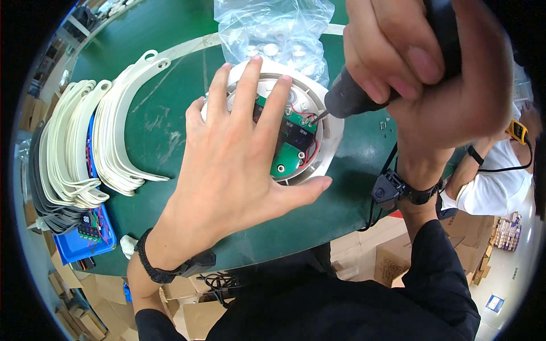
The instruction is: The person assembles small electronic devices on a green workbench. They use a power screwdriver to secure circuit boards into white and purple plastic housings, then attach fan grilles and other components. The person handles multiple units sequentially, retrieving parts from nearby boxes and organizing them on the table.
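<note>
Head view: at far left, cream curved bands (122,125) are stacked on the counter (162,128), a blue tray (94,254) partly hidden by them; a small circuit board (89,230) is held in the tray. Left hand (227,153) is laid over the white round housing (335,128) mid-counter, fingers spread, nothing clenched; the housing seems steadied by it. Beyond, a clear plastic bag (273,28) with pale round pieces (271,50) is seen. Inside the housing, a green board (293,162) with a black block (297,135) is partly covered by the fingers. Tip of the dark screwdriver (348,94) is set at the board's upper right, near red wires (314,150); whether it is seated in a screw cannot be told. Loose screws (384,126) are scattered just right of the housing. Screwdriver is gripped in the right hand (421,85), fingers wrapped round.

Handling, as judged: housing best pressed flat so spin is prevented; tip best lined up straight with the screw; light push advised, stopped once snug, or the board may be cracked; wires best held clear.

Writing: marks on the small circuit board and black block are too small to be read; print on a carton (389,275) is not transcribed; a blue-and-white label (495,303) at far right is illegible.
</note>
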Motion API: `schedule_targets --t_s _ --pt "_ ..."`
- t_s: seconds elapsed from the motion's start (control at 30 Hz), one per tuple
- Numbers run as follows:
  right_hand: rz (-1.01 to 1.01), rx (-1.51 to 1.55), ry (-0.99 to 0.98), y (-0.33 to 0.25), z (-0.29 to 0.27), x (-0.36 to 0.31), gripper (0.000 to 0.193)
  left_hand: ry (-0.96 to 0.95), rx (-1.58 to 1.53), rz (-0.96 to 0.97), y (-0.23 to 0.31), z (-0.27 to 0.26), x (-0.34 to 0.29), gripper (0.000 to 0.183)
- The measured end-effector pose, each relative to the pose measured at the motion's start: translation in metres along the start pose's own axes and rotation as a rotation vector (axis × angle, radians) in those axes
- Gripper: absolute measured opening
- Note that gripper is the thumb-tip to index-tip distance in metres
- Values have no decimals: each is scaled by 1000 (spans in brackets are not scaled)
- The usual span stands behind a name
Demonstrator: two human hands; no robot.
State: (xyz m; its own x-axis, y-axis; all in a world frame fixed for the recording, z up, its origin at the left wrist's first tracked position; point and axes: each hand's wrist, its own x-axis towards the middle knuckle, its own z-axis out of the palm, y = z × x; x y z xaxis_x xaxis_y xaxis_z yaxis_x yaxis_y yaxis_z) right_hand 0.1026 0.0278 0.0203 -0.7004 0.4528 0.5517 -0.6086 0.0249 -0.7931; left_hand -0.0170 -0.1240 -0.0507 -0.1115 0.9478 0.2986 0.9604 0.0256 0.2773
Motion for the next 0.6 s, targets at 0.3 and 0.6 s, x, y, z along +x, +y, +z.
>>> schedule_targets --t_s 0.3,0.6 --pt "64 -19 81 -16 8 15 21 213 -293 57 1 5 17 13" --pt "-234 -179 310 -69 -10 7 32 -129 -284 191 -15 -36 25 77"
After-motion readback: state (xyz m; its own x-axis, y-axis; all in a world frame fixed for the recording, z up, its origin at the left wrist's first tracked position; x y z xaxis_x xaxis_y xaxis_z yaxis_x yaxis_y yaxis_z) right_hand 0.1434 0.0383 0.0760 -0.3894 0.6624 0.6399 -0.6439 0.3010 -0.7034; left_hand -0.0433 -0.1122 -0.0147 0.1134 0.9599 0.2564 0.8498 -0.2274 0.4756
